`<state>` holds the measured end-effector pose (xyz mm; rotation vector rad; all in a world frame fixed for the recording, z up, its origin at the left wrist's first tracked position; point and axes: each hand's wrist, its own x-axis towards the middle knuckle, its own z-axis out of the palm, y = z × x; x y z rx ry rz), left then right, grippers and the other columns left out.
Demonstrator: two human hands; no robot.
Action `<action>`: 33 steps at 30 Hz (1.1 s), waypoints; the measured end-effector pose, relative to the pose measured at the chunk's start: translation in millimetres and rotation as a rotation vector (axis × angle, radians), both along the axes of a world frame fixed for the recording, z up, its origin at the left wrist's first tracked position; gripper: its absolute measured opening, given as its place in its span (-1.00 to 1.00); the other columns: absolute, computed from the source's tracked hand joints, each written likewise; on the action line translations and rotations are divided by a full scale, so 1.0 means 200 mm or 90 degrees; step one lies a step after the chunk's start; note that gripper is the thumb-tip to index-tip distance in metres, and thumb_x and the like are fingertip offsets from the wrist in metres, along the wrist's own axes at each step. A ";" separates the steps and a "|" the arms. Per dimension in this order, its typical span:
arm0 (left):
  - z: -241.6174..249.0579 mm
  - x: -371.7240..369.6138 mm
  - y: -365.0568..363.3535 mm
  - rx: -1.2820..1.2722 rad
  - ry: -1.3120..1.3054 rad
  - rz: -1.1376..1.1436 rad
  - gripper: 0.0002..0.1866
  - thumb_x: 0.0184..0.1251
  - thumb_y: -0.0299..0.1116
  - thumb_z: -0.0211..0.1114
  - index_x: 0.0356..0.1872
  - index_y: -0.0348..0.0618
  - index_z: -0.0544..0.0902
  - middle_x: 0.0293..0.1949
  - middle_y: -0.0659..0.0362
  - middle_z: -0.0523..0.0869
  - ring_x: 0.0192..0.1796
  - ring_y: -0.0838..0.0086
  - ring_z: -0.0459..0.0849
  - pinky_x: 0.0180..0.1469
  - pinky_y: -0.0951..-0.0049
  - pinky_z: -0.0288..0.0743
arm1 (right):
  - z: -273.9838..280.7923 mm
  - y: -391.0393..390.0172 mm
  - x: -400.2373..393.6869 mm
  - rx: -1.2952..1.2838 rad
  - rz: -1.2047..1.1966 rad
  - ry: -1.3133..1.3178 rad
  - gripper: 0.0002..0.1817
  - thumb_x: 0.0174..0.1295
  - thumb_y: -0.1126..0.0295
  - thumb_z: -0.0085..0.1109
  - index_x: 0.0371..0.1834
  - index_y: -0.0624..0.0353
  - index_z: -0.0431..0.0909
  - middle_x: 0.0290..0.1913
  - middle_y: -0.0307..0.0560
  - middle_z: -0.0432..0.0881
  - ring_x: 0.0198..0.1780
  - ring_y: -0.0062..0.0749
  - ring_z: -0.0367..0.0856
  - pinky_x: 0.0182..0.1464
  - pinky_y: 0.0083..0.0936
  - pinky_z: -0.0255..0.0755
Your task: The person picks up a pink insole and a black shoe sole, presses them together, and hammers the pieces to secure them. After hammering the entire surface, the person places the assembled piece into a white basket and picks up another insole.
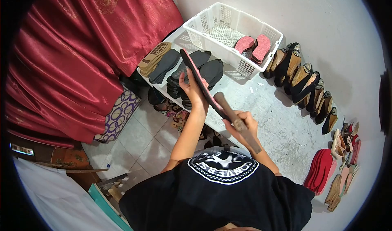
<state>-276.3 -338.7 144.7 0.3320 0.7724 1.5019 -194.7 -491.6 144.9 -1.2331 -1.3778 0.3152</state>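
A long shoe sole (210,98), black at the edge with a pink speckled face, is held up slantwise over the front edge of the table. My left hand (194,88) is closed around its upper half, the thumb along one side. My right hand (246,122) grips a long brown tool (228,112) with a rounded upper end and a flatter, greyish lower end; its exact kind I cannot tell. This tool crosses the lower end of the sole, and the fingers of my right hand reach that end too. Behind my left hand lie stacked black soles (211,71).
A white plastic basket (220,45) with pink soles (261,48) stands at the back of the grey table (269,129). Wedge shoes (300,80) line the wall. Red soles (320,169) lie at right, tan soles (155,57) at left. A red curtain (81,59) hangs at left.
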 end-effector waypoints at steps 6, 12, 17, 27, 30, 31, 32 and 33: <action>-0.13 -0.09 0.06 0.090 -0.045 -0.234 -0.50 0.35 -0.04 -0.10 0.16 -0.16 0.29 0.05 0.00 0.52 -0.42 0.41 0.60 -0.51 0.57 0.48 | -0.08 0.02 0.05 0.084 0.060 -0.206 -0.74 -0.14 0.51 0.25 -0.43 0.25 0.35 -0.33 0.07 0.62 -0.53 -0.21 0.57 -0.54 -0.49 0.42; -0.03 -0.12 -0.03 0.155 -0.113 -0.322 -0.25 0.21 0.33 -0.22 0.13 -0.14 0.30 -0.01 -0.04 0.52 -0.33 0.40 0.53 -0.40 0.42 0.45 | -0.10 0.04 0.05 0.075 0.059 -0.247 -0.73 -0.13 0.50 0.28 -0.42 0.25 0.35 -0.34 0.06 0.62 -0.55 -0.21 0.57 -0.55 -0.47 0.40; -0.08 -0.11 0.00 0.167 -0.239 -0.420 -0.13 0.08 0.45 -0.17 0.14 -0.15 0.24 -0.11 0.02 0.47 -0.41 0.45 0.41 -0.46 0.45 0.36 | -0.12 0.02 -0.02 0.021 0.041 -0.102 -0.68 -0.05 0.39 0.34 -0.41 0.23 0.33 -0.32 0.05 0.62 -0.51 -0.29 0.61 -0.52 -0.54 0.45; -0.04 -0.10 -0.12 0.229 -0.157 -0.548 -0.09 0.12 0.44 -0.26 0.17 -0.24 0.27 -0.01 -0.03 0.47 -0.29 0.46 0.48 -0.41 0.49 0.40 | 0.05 0.18 0.07 0.181 0.040 0.019 -0.48 -0.03 0.24 0.36 -0.10 0.22 0.29 -0.10 0.12 0.53 -0.45 -0.38 0.59 -0.52 -0.67 0.40; -0.01 -0.10 -0.17 0.229 -0.081 -0.529 -0.11 0.15 0.42 -0.28 0.20 -0.22 0.25 0.04 0.02 0.45 -0.13 0.42 0.51 -0.23 0.44 0.43 | 0.19 0.22 0.07 0.228 0.011 -0.122 -0.49 0.04 0.28 0.30 -0.02 0.28 0.32 -0.12 0.15 0.49 -0.31 -0.34 0.61 -0.36 -0.64 0.47; 0.00 -0.10 -0.18 0.230 -0.038 -0.513 -0.12 0.16 0.41 -0.29 0.21 -0.20 0.23 0.06 0.04 0.44 -0.07 0.41 0.51 -0.14 0.42 0.45 | 0.23 0.24 0.08 0.270 -0.011 -0.189 -0.52 0.01 0.29 0.32 -0.05 0.28 0.40 -0.10 0.19 0.51 -0.16 -0.19 0.61 -0.18 -0.50 0.49; 0.01 -0.10 -0.20 0.230 0.005 -0.496 -0.13 0.17 0.40 -0.30 0.23 -0.19 0.22 0.08 0.06 0.44 0.00 0.39 0.52 -0.06 0.39 0.46 | 0.23 0.24 0.07 0.232 0.005 -0.179 -0.53 0.00 0.29 0.33 -0.06 0.28 0.41 -0.09 0.19 0.52 -0.13 -0.17 0.60 -0.15 -0.47 0.48; 0.00 -0.10 -0.20 0.240 0.010 -0.515 -0.15 0.19 0.38 -0.31 0.24 -0.17 0.21 0.09 0.10 0.44 0.07 0.39 0.49 0.08 0.39 0.40 | 0.23 0.25 0.07 0.195 0.021 -0.168 -0.54 0.00 0.30 0.33 -0.07 0.29 0.42 -0.09 0.20 0.52 -0.10 -0.14 0.59 -0.11 -0.45 0.47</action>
